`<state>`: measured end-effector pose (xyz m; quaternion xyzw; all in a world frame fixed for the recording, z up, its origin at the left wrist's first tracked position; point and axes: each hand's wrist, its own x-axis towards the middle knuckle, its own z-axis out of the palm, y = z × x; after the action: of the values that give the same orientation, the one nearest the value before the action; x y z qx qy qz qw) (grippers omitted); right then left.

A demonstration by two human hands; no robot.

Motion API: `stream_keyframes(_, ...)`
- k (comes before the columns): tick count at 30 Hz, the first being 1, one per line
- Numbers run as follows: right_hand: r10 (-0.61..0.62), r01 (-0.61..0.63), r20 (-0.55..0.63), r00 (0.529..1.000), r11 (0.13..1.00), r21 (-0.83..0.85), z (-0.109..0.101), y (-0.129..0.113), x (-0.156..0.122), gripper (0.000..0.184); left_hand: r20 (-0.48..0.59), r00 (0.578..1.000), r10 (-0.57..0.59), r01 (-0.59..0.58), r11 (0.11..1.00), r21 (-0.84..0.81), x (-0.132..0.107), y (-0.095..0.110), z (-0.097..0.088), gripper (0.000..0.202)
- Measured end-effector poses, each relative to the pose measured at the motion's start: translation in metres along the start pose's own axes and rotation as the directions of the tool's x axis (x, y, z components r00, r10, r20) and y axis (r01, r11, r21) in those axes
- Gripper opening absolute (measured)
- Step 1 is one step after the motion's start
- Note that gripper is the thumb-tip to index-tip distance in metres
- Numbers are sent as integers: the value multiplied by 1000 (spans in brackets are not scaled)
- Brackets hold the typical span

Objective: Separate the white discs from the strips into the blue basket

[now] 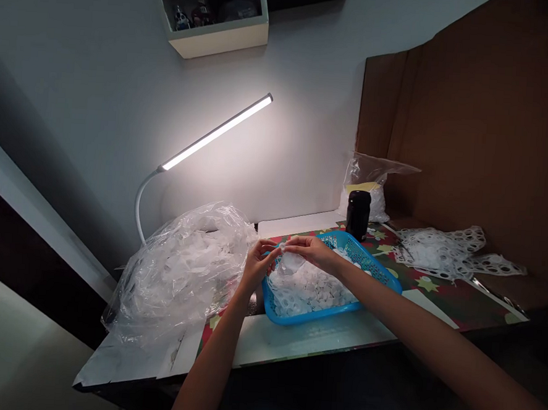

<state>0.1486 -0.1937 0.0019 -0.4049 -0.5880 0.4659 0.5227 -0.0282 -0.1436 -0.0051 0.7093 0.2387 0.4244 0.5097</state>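
My left hand [257,264] and my right hand [312,252] meet above the left part of a blue plastic basket [290,321]. Both are closed, with fingertips pinching a thin, translucent white piece [291,263] that hangs down between them. Its exact kind is too small to make out. Below lie many small white pieces [327,288] heaped in the basket. White sheeting with round holes [286,301] lies at the basket's left front, partly under the hands.
Left of the basket bulges a large clear plastic bag [181,273] of white material, under a lit lamp [218,130]. Behind stand a black container [358,215] and a clear bag [379,199]. Hole-punched white sheets [442,252] lie right, before a brown cardboard panel [473,143].
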Motion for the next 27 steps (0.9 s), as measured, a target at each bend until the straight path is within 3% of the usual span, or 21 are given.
stream_keyframes(11, 12, -9, 63, 998, 999, -44, 0, -5, -6, 18, 115, 992, -44, 36, 997, 72, -6, 7, 0, 18)
stream_keyframes(27, 43, -59, 207, 977, 996, 72, 2, -7, -10, 19, 154, 981, -119, 127, 991, -39, 1, -7, -6, 21)
